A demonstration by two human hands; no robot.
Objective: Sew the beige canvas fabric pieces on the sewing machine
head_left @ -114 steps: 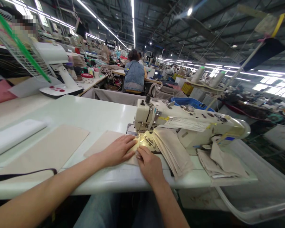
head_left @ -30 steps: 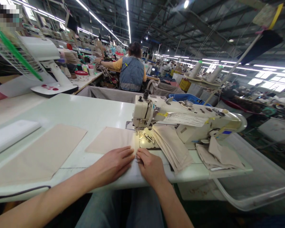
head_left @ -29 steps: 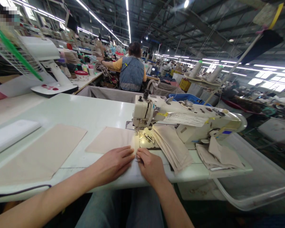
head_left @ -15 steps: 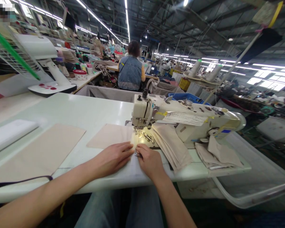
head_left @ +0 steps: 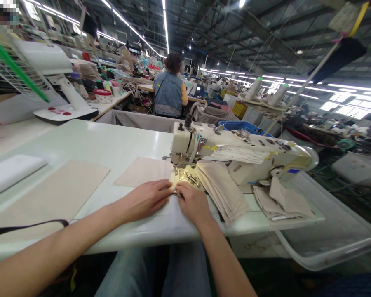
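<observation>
A flat beige fabric piece (head_left: 144, 171) lies on the pale table with its right edge under the sewing machine's (head_left: 188, 142) needle area. My left hand (head_left: 151, 196) rests flat on the near part of this piece, fingers stretched toward the lit needle plate (head_left: 187, 175). Close beside it, my right hand (head_left: 193, 204) has curled fingers pinched at the fabric's near right corner. A small dark metal bit shows under those fingertips; its kind is unclear. To the right of the needle plate lies a stack of beige fabric pieces (head_left: 224, 189).
Another beige panel (head_left: 55, 189) and a white block (head_left: 14, 171) lie on the left, with a black strap (head_left: 27, 227) across the panel. A fan (head_left: 58, 82) stands behind them. Folded fabric (head_left: 284, 202) sits at the right, above a clear bin (head_left: 330, 239). A person (head_left: 170, 90) sits ahead.
The fabric piece has slid a little away from me under the machine. Both hands have moved forward with it, staying close together near the needle.
</observation>
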